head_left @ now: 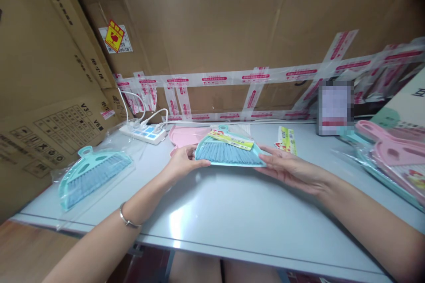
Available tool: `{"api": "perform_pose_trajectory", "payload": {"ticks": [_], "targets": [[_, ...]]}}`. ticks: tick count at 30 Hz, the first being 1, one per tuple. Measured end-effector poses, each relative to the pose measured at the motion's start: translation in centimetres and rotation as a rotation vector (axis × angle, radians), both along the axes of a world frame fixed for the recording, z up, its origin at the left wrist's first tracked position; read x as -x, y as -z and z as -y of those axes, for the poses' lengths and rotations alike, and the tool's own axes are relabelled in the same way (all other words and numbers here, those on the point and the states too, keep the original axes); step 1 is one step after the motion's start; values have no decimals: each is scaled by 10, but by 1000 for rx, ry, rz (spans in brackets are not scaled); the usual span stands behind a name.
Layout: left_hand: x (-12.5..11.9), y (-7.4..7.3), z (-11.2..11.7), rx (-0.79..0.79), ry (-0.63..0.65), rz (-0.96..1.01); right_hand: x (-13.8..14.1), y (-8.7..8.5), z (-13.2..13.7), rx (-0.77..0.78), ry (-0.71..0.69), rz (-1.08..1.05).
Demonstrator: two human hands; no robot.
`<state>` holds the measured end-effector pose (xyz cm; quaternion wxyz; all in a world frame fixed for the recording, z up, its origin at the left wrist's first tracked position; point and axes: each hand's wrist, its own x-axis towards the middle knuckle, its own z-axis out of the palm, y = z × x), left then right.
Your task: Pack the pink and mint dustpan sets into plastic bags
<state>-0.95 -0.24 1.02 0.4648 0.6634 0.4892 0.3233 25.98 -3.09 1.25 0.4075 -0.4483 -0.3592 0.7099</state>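
The left hand (183, 162) and right hand (288, 166) are apart from each other, one at each end of a mint-green dustpan-and-brush set (231, 154), gripping it between them. The left thumb lies along the front lip at the left corner, with the fingers curled around the side. The right thumb presses the right corner, and the other fingers spread loosely beside and below it. Both hands are partly open, curved to the width of the pan's rim.

The set is at the middle of the surface (199, 212), its blue bristles toward the person and its handle pointing away. A yellow-green header card (234, 139) lies slantwise across it. Just behind, at left, is a pink dustpan (187, 136).

A second card (287, 140) lies near the right hand. Farther left, a bagged mint-green set (94, 177) rests near a white power strip (143, 132); a pink set (398, 150) tops a pile at far right.
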Motion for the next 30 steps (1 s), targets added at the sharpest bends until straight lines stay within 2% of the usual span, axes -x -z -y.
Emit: {"api": "perform_pose_trajectory", "payload": {"ticks": [6,10,14,18,21,25,28,30], "targets": [[-5,-3,10,128,-34,116,3,5,-5,77,132,87],[-8,0,14,224,-56,312,3,6,-5,88,101,113],[-8,3,12,279,-94,413,5,5,-4,61,49,171],[-7,4,9,252,-82,473,5,6,-3,10,49,233],[-8,6,5,220,-57,515,2,8,-2,-88,2,202],[-8,4,3,232,-154,493,1,8,1,-241,-109,319],[-10,1,4,255,-235,385,4,7,2,-222,-72,389],[-11,-1,5,245,-247,294,5,6,2,-177,-31,403]]}}
